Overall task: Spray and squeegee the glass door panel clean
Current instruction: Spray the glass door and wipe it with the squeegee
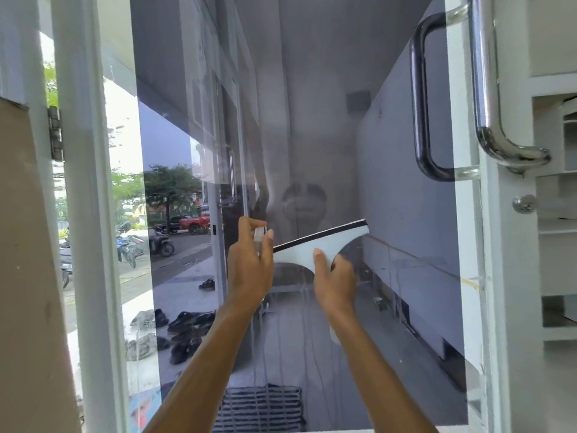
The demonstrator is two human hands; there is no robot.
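Looking through the head camera, I see my left hand [249,267] curled round a small spray bottle [259,235] and my right hand [335,276] gripping the white squeegee [324,243] by its neck, blade tilted at the glass door panel [327,120] at mid-height. Wet runs [281,339] streak the glass below both hands, so I judge spraying done there and the wiping mid-course, the lower half unwiped. Whether the upper glass is finished I cannot tell.

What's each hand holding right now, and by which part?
The left hand grips a small spray bottle around its body. The right hand holds the squeegee by its handle, thumb on the front.
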